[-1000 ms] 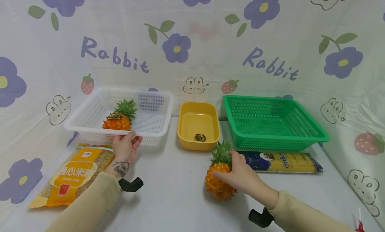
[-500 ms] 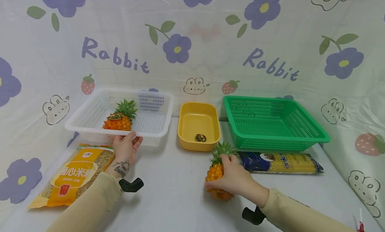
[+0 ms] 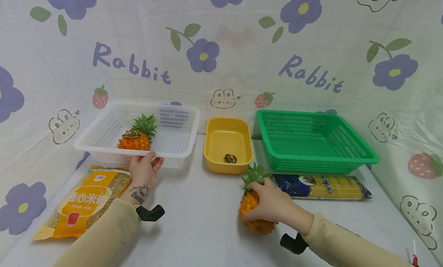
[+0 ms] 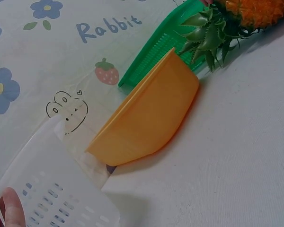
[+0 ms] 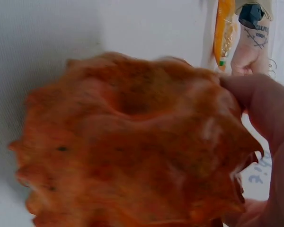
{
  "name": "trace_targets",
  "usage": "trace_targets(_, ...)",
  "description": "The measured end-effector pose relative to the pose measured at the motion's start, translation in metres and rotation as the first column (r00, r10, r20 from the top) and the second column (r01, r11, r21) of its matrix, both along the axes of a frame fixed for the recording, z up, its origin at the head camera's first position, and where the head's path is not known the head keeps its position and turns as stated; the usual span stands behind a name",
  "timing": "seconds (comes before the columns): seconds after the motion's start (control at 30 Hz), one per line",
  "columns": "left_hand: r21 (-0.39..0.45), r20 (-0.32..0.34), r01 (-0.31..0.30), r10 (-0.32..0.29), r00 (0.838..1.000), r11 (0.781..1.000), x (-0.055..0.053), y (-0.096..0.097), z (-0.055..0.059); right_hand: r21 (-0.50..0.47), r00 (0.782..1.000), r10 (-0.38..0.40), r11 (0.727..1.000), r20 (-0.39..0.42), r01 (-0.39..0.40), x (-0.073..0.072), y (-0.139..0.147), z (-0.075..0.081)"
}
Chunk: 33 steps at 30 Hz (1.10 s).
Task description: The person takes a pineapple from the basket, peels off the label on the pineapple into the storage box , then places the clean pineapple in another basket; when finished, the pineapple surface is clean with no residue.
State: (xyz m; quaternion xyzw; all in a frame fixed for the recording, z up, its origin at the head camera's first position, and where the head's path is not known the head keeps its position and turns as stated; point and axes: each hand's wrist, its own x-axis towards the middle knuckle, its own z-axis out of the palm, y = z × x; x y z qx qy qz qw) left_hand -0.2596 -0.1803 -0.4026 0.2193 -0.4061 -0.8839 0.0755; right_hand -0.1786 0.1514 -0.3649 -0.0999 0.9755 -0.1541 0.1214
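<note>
Right hand (image 3: pixel 275 203) grips a pineapple (image 3: pixel 250 202), crown toward the yellow tub (image 3: pixel 227 138) near the tabletop's (image 3: pixel 200 221) back edge; left hand (image 3: pixel 143 172) pinches the white basket's (image 3: pixel 178 159) front rim.

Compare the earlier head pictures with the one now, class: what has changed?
The right hand, spread beside the nearer pineapple a second ago, now has thumb and fingers curled round it. That pineapple has shifted slightly to the right and toward the person. The left hand stayed on the rim of the white basket; the yellow tub and green basket stayed put.
</note>
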Motion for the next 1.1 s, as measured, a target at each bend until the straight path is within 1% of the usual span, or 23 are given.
trace_targets(0.1,0.006,0.002,0.000,0.000,1.000,1.000,0.000,0.000,0.000,0.019,1.000,0.028,0.999,0.013,-0.028,0.000,0.001,0.002)
trace_targets(0.23,0.018,-0.002,0.000,0.000,1.000,1.000,0.000,0.000,0.001,0.042,0.999,0.054,0.998,0.010,-0.054,0.001,0.001,0.003)
trace_targets(0.47,0.034,-0.018,-0.001,0.001,1.000,0.999,0.000,0.000,0.001,0.061,0.995,0.091,0.994,-0.033,-0.089,0.003,0.004,0.003)
trace_targets(0.6,0.049,-0.031,-0.022,0.024,0.999,0.999,0.000,0.000,0.001,0.063,0.992,0.111,0.992,-0.061,-0.107,0.004,0.005,0.003)
trace_targets(0.73,0.061,-0.041,-0.047,0.050,0.998,0.997,0.000,0.000,0.000,0.067,0.991,0.120,0.991,-0.061,-0.116,0.006,0.005,0.005)
trace_targets(0.93,0.081,-0.058,-0.057,0.062,0.996,0.995,-0.001,0.001,-0.002,0.060,0.992,0.123,0.991,-0.041,-0.120,0.014,0.007,0.018)
trace_targets(1.1,0.093,-0.064,-0.062,0.068,0.996,0.994,-0.002,0.001,-0.001,0.056,0.989,0.139,0.989,-0.044,-0.137,0.017,0.013,0.035)
